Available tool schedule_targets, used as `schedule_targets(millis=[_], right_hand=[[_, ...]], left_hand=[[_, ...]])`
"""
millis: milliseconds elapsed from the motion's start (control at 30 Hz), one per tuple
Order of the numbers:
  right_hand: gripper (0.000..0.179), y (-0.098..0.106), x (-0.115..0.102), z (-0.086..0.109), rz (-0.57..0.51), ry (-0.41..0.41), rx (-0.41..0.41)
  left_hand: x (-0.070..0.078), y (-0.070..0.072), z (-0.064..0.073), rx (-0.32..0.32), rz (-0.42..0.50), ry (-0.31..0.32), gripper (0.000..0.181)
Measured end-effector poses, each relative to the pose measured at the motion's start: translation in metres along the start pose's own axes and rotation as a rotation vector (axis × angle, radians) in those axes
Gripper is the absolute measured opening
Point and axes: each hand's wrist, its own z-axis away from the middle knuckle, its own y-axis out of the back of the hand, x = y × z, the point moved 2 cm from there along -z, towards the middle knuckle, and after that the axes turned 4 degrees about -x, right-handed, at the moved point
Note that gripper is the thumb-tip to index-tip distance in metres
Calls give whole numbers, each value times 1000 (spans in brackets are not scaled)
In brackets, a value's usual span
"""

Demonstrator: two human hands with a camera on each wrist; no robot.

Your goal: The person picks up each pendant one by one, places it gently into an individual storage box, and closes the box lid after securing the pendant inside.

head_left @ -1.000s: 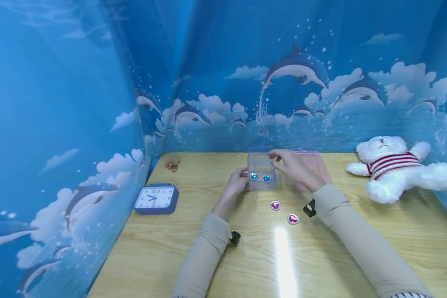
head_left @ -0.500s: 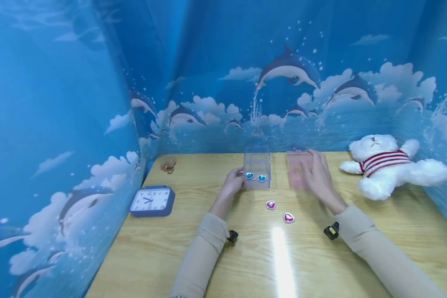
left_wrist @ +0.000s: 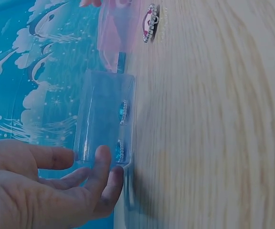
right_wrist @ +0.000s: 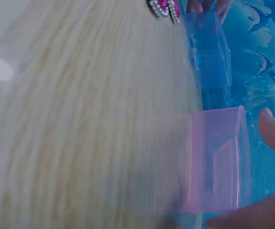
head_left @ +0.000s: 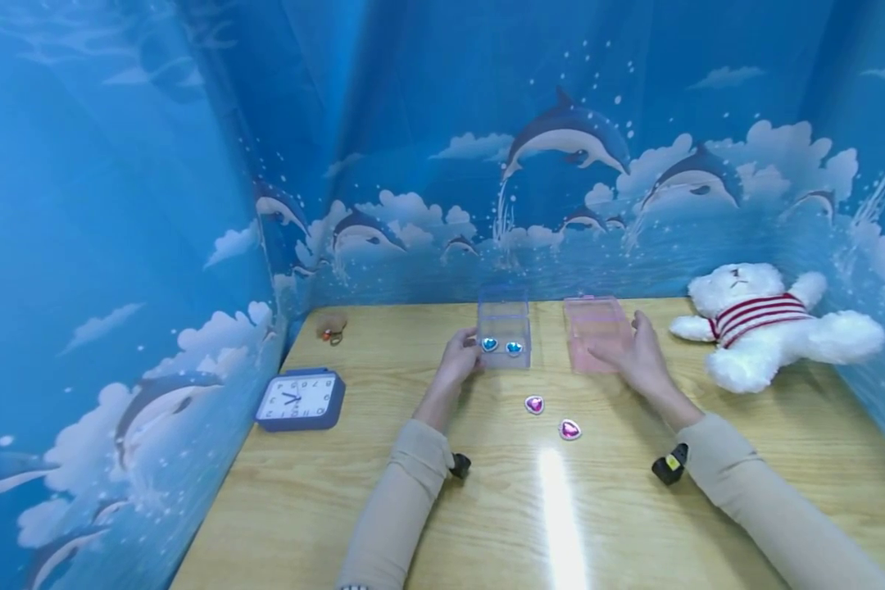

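Note:
A clear bluish plastic box (head_left: 504, 359), its lid raised at the back, holds two blue heart-shaped gems (head_left: 514, 348). My left hand (head_left: 460, 357) is at its left end; in the left wrist view its loosely bent fingers (left_wrist: 99, 174) are right at the box wall. A clear pink plastic box (head_left: 596, 332) stands to the right, its lid also raised. My right hand (head_left: 640, 356) spreads around the right side of this box, thumb over its front and index finger apart. Two pink heart-shaped gems (head_left: 534, 405) with silvery beaded rims lie on the table in front of the boxes.
A blue square clock (head_left: 300, 399) lies at the table's left edge. Behind it is a small brownish item (head_left: 332, 328) with a ring. A white teddy bear (head_left: 763, 319) in a striped top lies at the back right. A dolphin-print curtain (head_left: 428, 238) borders the wooden table (head_left: 487, 524).
My right hand has moved right, from above the bluish box to the pink box, and its fingers have spread. The left hand stays beside the bluish box. The head view has shifted slightly.

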Motion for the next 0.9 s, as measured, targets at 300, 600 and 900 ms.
schedule_targets(millis=[300,600,900], right_hand=[[99,0,5,1,35,79,-64],[114,10,11,-1,70,-69,-120],[101,13,14,-1,113,-54,-135]], left_hand=[[11,13,22,102,-213,-212,49],[13,-14,45,-257,-661,-464,36],[-6,-39,52,-462,-966,-388,59]])
